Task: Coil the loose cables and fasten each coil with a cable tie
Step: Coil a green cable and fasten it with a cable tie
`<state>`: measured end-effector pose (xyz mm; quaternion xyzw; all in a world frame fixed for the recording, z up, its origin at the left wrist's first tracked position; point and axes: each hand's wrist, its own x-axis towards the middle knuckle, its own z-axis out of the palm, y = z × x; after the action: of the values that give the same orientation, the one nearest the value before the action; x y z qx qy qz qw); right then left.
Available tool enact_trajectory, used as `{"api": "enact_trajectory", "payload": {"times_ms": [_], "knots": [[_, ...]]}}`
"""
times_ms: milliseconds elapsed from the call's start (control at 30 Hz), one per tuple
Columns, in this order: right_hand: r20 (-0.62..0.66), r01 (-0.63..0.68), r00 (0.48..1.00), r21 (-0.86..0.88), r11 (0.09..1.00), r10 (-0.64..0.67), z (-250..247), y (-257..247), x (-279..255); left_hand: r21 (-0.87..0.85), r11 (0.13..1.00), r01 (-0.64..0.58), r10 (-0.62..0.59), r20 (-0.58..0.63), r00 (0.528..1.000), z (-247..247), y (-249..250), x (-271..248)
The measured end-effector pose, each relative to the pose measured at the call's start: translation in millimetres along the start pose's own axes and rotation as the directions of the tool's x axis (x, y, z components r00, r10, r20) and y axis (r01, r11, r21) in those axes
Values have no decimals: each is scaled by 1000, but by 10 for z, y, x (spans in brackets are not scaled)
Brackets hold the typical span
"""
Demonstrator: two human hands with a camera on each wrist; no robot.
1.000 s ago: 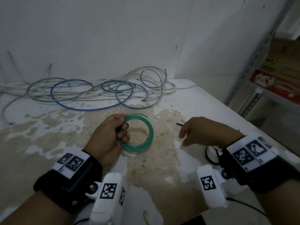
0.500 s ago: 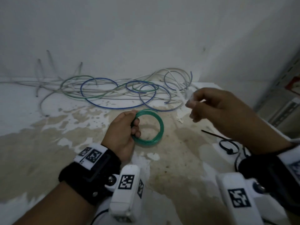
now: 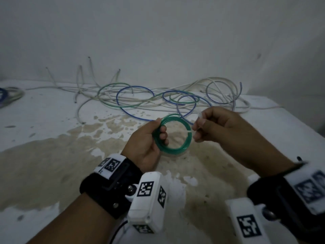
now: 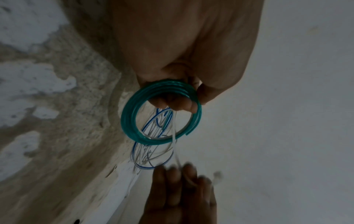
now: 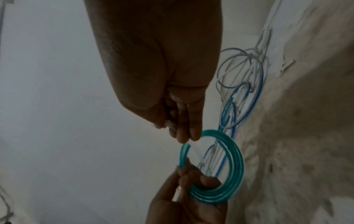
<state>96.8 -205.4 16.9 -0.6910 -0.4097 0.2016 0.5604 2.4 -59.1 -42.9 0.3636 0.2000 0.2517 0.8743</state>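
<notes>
My left hand (image 3: 149, 138) grips the left side of a small green cable coil (image 3: 177, 148) and holds it above the stained table (image 3: 52, 155). The coil (image 4: 134, 128) shows several turns and a free end in the left wrist view. My right hand (image 3: 216, 125) pinches a thin white cable tie (image 3: 200, 117) at the coil's right edge. The tie's strap (image 4: 175, 141) runs through the coil's opening. In the right wrist view the right fingers (image 5: 184, 130) hold the tie just above the coil (image 5: 235, 171).
A tangle of loose white, blue and green cables (image 3: 140, 97) lies along the back of the table by the wall. Another coil (image 3: 7, 95) sits at the far left edge. The table's right edge (image 3: 307, 124) drops off beyond my right hand.
My right hand picked up a white tie and came left to the coil's right edge. The left hand lifted the coil slightly. The camera turned left, so the black ties left the view.
</notes>
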Motion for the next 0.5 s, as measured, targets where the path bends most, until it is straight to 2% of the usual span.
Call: {"api": "enact_trajectory", "payload": {"times_ms": [167, 500], "knots": [[-21, 30, 999, 41, 999, -29, 262, 141, 181, 37, 999, 22, -25, 68, 997, -2, -24, -5], [-42, 60, 998, 174, 983, -53, 488, 236, 301, 62, 998, 16, -23, 108, 994, -52, 80, 18]]}}
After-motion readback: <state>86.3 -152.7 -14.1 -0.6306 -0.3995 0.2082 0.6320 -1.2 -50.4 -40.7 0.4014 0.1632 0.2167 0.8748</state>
